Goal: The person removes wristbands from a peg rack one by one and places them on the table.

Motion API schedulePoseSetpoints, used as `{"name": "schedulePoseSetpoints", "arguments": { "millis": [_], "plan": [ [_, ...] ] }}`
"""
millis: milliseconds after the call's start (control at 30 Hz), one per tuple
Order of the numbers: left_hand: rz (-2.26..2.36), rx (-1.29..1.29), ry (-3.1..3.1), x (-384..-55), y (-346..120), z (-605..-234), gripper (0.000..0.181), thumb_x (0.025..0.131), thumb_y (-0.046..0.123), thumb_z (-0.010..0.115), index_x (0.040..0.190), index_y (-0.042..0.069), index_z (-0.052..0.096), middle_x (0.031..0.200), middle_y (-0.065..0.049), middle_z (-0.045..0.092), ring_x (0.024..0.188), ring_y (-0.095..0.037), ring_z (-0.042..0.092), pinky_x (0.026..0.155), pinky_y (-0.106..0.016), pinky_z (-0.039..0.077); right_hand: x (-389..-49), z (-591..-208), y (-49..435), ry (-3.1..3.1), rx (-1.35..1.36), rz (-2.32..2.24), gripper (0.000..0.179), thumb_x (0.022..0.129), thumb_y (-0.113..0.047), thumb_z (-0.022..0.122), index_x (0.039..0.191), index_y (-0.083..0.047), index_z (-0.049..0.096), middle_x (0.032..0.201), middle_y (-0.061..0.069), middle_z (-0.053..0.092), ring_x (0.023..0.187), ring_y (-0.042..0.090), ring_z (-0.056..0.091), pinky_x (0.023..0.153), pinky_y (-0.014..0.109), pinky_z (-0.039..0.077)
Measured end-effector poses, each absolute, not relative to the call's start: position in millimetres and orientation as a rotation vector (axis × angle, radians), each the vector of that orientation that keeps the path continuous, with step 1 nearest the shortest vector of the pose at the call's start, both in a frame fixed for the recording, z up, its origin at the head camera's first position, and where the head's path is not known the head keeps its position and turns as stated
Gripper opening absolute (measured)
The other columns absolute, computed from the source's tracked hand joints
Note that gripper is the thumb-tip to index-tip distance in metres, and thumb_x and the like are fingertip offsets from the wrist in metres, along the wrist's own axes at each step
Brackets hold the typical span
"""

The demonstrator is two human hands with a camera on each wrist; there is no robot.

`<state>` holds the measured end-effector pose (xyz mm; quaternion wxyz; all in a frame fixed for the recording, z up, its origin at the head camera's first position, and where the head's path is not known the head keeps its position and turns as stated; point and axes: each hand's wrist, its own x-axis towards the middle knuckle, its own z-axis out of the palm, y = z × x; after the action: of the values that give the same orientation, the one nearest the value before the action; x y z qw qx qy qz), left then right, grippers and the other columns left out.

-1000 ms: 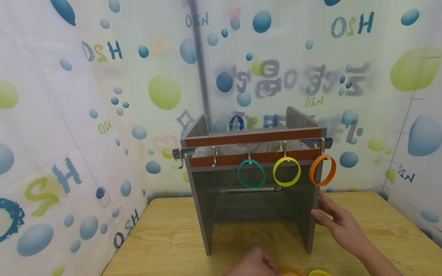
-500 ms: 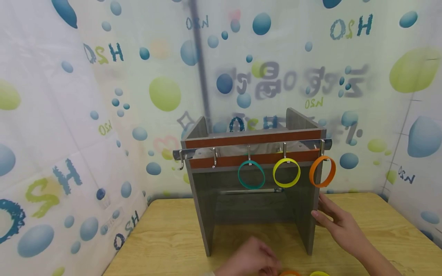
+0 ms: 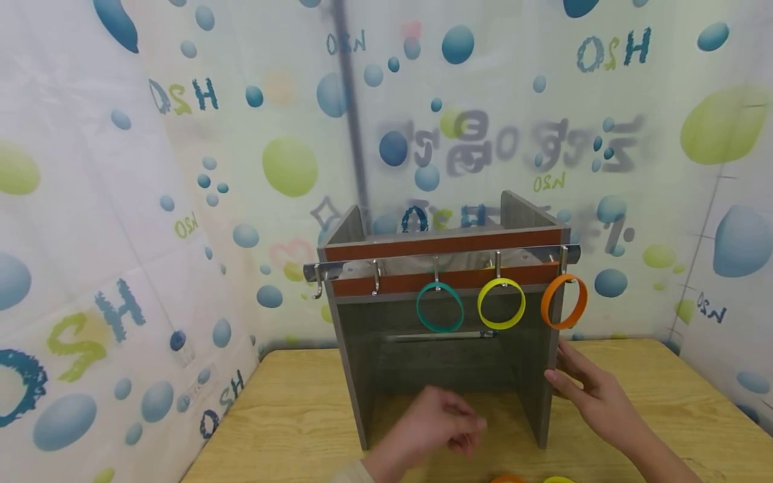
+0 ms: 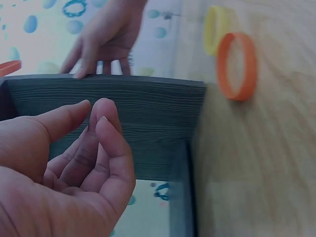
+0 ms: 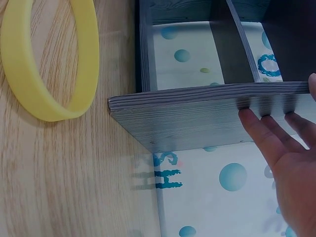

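Note:
My left hand (image 3: 443,426) is above the table in front of a grey wooden rack (image 3: 534,362). Its fingers curl in, thumb and index tips (image 4: 104,109) close together, with no object showing between them. My right hand (image 3: 594,392) grips the rack's right side panel (image 5: 197,118), fingers on the outer face and thumb at the front edge. From the rail's metal hooks hang a teal ring (image 3: 418,315), a yellow ring (image 3: 481,312) and an orange ring (image 3: 546,312). Another orange ring (image 4: 250,69) and yellow ring (image 4: 211,34) are on the table near the rack.
A metal rail (image 3: 356,270) runs across the rack's front; its two left hooks (image 3: 376,278) bear no rings. The rack stands on a light wood table (image 3: 272,409). Patterned curtains (image 3: 290,80) surround the table at the back and sides.
My left hand has risen from beside the loose rings at the bottom edge and moved forward toward the rack. My right hand keeps its grip on the side panel.

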<state>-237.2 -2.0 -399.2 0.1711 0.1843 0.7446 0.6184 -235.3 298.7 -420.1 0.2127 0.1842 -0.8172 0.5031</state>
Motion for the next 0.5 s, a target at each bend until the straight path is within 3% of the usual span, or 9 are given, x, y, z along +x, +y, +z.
{"name": "schedulePoseSetpoints", "arguments": {
  "millis": [500],
  "plan": [
    [1.92, 0.497, 2.096, -243.1, -14.9, -358.3, 0.021, 0.097, 0.02, 0.08, 0.106, 0.002, 0.078, 0.084, -0.01, 0.079, 0.062, -0.013, 0.069, 0.066, -0.031, 0.063, -235.8, -420.0, 298.5, -2.291, 0.481, 1.432, 0.067, 0.109, -0.016, 0.062, 0.168, -0.013, 0.03, 0.14, -0.044, 0.044, 0.121, -0.023, 0.052, 0.08, 0.022, 0.064]
  ]
}}
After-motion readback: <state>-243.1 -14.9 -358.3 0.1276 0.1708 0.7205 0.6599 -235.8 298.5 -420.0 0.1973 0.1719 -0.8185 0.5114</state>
